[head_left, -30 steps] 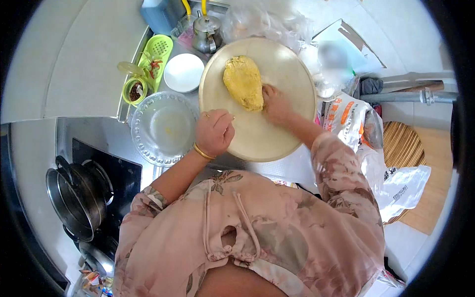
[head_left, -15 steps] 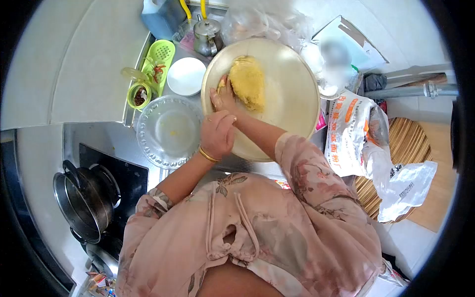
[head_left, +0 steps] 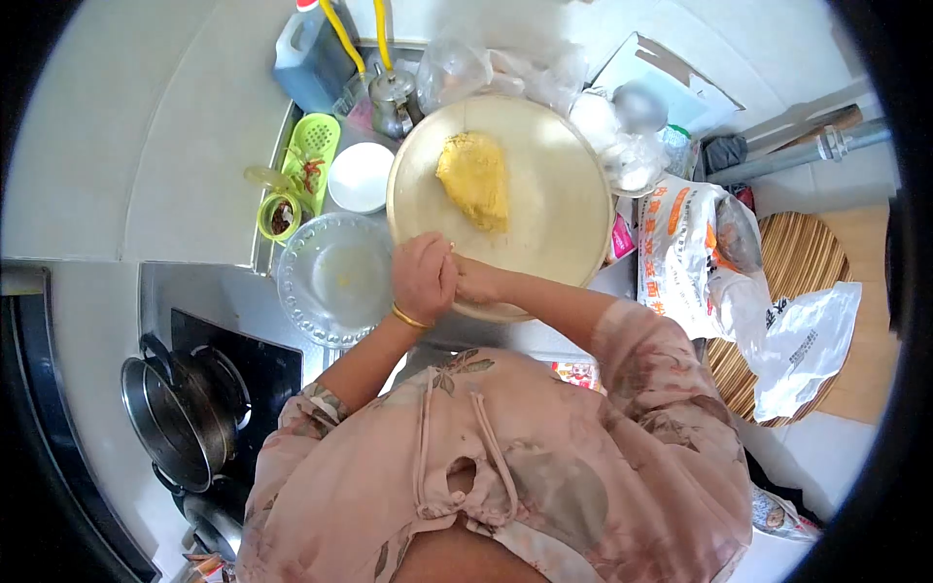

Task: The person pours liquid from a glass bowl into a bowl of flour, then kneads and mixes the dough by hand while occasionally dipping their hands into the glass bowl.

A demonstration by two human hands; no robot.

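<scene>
A lump of yellow dough (head_left: 474,183) lies in the wide, pale metal basin (head_left: 559,233), left of its middle. My left hand (head_left: 424,277), with a gold bangle at the wrist, is at the basin's near left rim, its fingers curled round the front of my right hand. Only the back part of my right hand (head_left: 472,282) shows; its fingers are hidden behind the left one. Neither hand touches the dough. Beside my left hand stands a clear plastic bowl (head_left: 335,282) with a scalloped rim and yellowish traces inside.
A white bowl (head_left: 361,178), green tray (head_left: 313,155) and open jar (head_left: 279,216) stand left of the basin. Behind are a metal pot (head_left: 391,102) and blue jug (head_left: 313,63). At right lies a flour bag (head_left: 675,248); a dark pot (head_left: 180,413) is on the stove.
My right hand has left the dough and come back toward me to the basin's near edge. Its fingers are now inside my left hand. The dough stays in the basin.
</scene>
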